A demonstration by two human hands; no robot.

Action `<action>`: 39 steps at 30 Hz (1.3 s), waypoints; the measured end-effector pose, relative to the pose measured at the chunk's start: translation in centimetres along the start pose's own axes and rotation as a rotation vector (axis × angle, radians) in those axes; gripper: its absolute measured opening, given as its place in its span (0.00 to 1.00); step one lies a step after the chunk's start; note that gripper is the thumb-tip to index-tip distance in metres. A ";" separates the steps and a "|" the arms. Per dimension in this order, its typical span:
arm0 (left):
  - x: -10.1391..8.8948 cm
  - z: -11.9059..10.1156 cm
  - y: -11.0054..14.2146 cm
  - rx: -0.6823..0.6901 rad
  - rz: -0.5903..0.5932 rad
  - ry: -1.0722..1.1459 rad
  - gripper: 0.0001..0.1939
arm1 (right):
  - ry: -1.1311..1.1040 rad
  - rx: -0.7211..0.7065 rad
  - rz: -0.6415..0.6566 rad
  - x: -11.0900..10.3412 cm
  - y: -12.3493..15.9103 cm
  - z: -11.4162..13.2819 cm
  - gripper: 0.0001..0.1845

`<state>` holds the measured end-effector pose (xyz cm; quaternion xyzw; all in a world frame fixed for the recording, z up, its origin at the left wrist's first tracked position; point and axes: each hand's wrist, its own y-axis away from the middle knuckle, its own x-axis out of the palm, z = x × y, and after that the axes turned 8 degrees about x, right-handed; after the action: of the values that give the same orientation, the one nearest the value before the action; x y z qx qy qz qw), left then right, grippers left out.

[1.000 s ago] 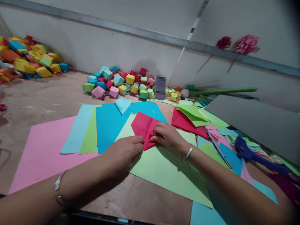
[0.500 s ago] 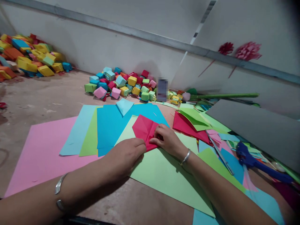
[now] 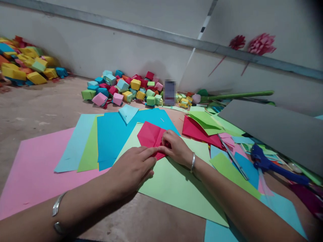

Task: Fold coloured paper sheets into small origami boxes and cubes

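A folded red paper piece (image 3: 149, 135) lies on a light green sheet (image 3: 174, 181) in the middle of the table. My left hand (image 3: 131, 168) rests on the green sheet with its fingers together, the fingertips pressing the red paper's near edge. My right hand (image 3: 174, 146) is curled over the red paper's right side and pinches its fold. Both wrists wear silver bangles.
Pink (image 3: 37, 168), blue (image 3: 113, 134) and green sheets lie fanned to the left. Piles of small folded paper cubes (image 3: 123, 89) sit by the wall. A blue glue gun (image 3: 267, 164), a metal ruler (image 3: 233, 156), a grey board (image 3: 275, 131) and paper flowers (image 3: 261, 43) are to the right.
My left fingers have stretched forward onto the red paper's edge. My right hand has shifted slightly left along the fold. The camera has moved a little.
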<state>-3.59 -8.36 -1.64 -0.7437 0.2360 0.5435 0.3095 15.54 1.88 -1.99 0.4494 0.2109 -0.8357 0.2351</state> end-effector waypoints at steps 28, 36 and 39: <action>-0.1 -0.3 -0.4 0.024 0.012 -0.074 0.11 | 0.120 0.067 0.110 -2.1 0.0 -0.2 0.21; -0.1 -0.2 0.0 -0.004 0.052 -0.065 0.12 | 0.225 0.183 0.213 -4.5 -0.1 -2.5 0.17; -0.2 -0.5 -0.3 -0.005 0.063 -0.089 0.15 | 0.223 0.171 0.228 -4.4 -0.3 -2.6 0.17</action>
<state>-3.09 -8.46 -1.29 -0.7119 0.2438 0.5860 0.3004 19.17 4.48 0.47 0.5785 0.1113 -0.7635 0.2645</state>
